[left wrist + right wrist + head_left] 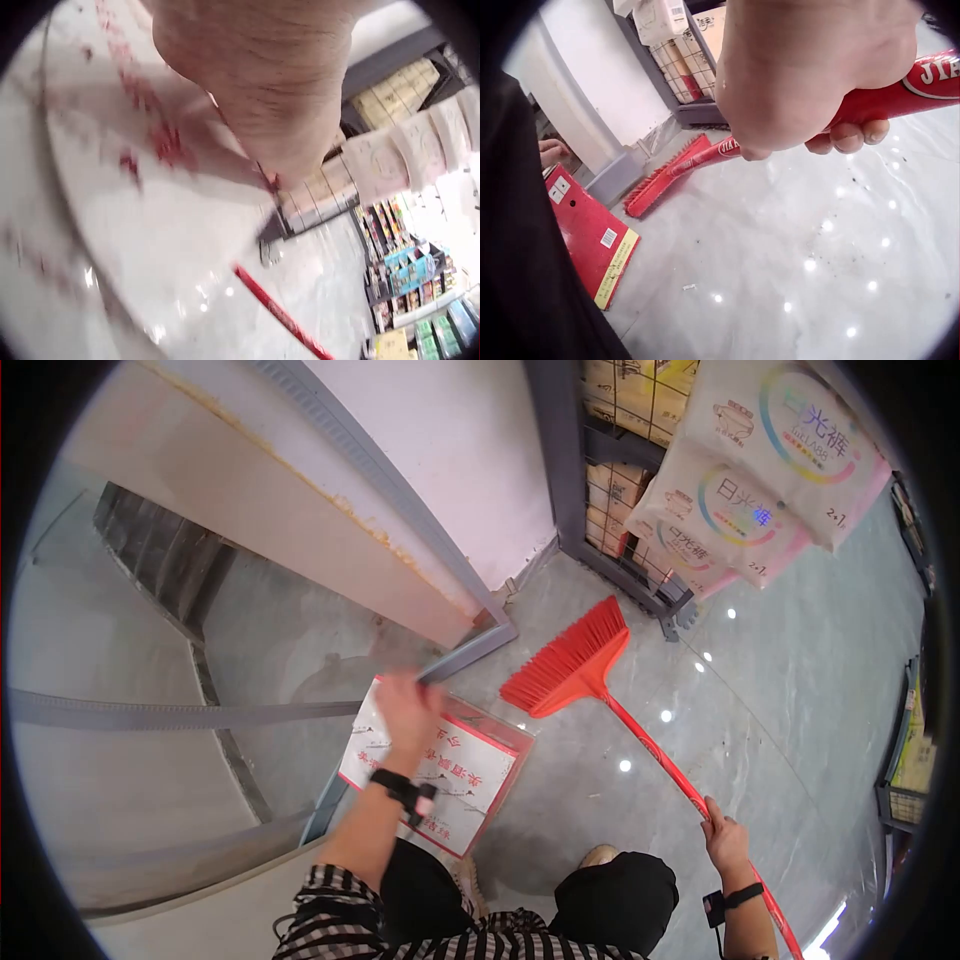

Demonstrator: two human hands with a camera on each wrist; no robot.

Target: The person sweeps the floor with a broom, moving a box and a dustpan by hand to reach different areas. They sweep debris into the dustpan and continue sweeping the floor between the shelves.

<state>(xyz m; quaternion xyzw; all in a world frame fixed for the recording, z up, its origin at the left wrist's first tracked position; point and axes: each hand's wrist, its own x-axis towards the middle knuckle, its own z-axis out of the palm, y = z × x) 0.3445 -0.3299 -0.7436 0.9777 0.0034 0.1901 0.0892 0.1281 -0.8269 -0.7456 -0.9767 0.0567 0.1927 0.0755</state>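
Note:
In the head view my right hand point(727, 844) grips the red handle of a broom point(655, 753), its fingers curled round the shaft. The broom's red bristle head point(660, 184) is down on the floor ahead. My left hand point(405, 710), blurred, is over the far edge of a white and red cardboard box point(465, 770) with red lettering on top. From the right wrist the box shows a red side with a yellow strip, and left fingers point(551, 152) by its upper edge. In the left wrist view the palm hides the fingertips; I cannot tell whether they hold the box.
A grey-framed panel point(340, 510) borders the box on the left. Packs of diapers point(740, 500) hang on a dark wire rack point(570, 470) at the far right. Grey glossy floor point(740, 690) lies around the broom. Stocked store shelves point(409, 270) stand farther off.

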